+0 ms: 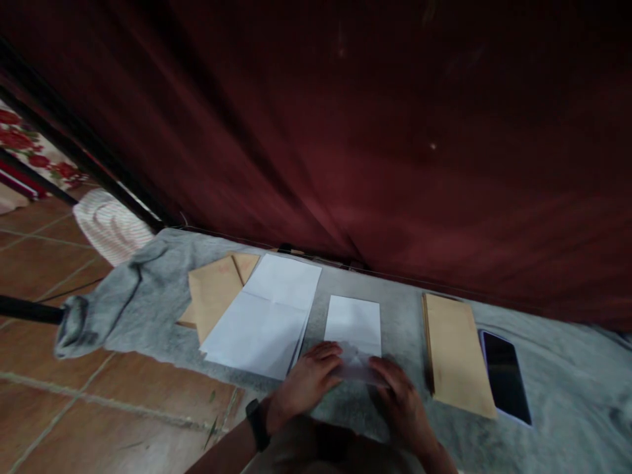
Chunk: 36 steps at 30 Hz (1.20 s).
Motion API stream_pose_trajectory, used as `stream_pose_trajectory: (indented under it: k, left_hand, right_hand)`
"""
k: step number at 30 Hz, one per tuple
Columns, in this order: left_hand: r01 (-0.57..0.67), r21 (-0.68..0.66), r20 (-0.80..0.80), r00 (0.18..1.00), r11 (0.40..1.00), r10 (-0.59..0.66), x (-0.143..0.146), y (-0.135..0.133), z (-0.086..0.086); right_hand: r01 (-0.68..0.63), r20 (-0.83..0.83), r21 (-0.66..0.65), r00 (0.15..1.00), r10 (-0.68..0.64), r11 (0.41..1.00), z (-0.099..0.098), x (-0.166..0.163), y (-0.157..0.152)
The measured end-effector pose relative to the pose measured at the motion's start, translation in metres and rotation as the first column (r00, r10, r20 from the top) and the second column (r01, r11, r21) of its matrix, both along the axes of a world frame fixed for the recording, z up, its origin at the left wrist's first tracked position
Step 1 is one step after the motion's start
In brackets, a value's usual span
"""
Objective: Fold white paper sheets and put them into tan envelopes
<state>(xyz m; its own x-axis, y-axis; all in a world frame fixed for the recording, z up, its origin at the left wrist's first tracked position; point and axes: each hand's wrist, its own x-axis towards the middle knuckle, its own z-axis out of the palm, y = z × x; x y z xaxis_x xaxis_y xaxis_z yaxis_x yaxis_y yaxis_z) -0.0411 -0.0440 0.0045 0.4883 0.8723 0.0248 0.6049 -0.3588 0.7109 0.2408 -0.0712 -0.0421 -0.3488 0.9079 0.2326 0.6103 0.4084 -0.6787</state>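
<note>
A white sheet of paper lies on the grey cloth right in front of me, its near end lifted and bent up in a fold. At the left end of that fold, my left hand grips the paper with fingers curled over it. My right hand pinches the fold's other end, thumb and fingers closed on the edge. Left of the hands rest larger creased white sheets, partly covering brown envelopes. Several more brown envelopes are stacked to the right.
A dark-screened phone lies beside the right envelope stack. The grey cloth covers the surface. A dark red curtain hangs behind it. At the left are black metal bars, a striped cloth and a tiled floor.
</note>
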Motion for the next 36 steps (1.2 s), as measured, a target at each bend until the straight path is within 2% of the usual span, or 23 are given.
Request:
stream_pose_trajectory:
  k: [4,9,14,17,23,28,32,36]
  left_hand:
    - [-0.184,-0.058,0.097,0.977,0.981,0.189,0.006,0.006,-0.003]
    - [-0.379,-0.141,0.238,0.883,0.914,0.403,0.004,0.013,-0.003]
    - [-0.456,-0.253,0.263,0.816,0.853,0.514,0.009,0.026,-0.006]
    - [-0.503,-0.249,0.248,0.793,0.828,0.556,0.014,0.036,-0.008]
    - [-0.615,-0.112,0.107,0.773,0.780,0.625,0.023,0.050,-0.004]
    - [-0.635,-0.034,-0.197,0.762,0.772,0.617,0.028,0.057,0.002]
    - [-0.606,0.080,-0.387,0.712,0.791,0.585,0.032,0.061,0.006]
    - [-0.586,0.152,-0.455,0.673,0.796,0.583,0.035,0.068,0.007]
  right_hand:
    - [0.151,-0.054,-0.036,0.987,-0.153,0.988,0.001,-0.006,0.006]
    - [0.297,-0.026,-0.025,0.954,-0.298,0.954,-0.001,-0.014,0.020]
    - [0.320,-0.040,-0.066,0.945,-0.323,0.945,0.005,-0.020,0.036]
    - [0.356,-0.038,-0.101,0.932,-0.361,0.929,0.012,-0.026,0.045]
    - [0.489,0.205,-0.132,0.864,-0.459,0.862,0.023,-0.038,0.062]
    - [0.547,0.407,-0.143,0.792,-0.455,0.825,0.033,-0.044,0.072]
    - [0.557,0.515,-0.120,0.743,-0.428,0.822,0.039,-0.048,0.081]
    - [0.563,0.552,-0.052,0.705,-0.446,0.825,0.036,-0.052,0.090]
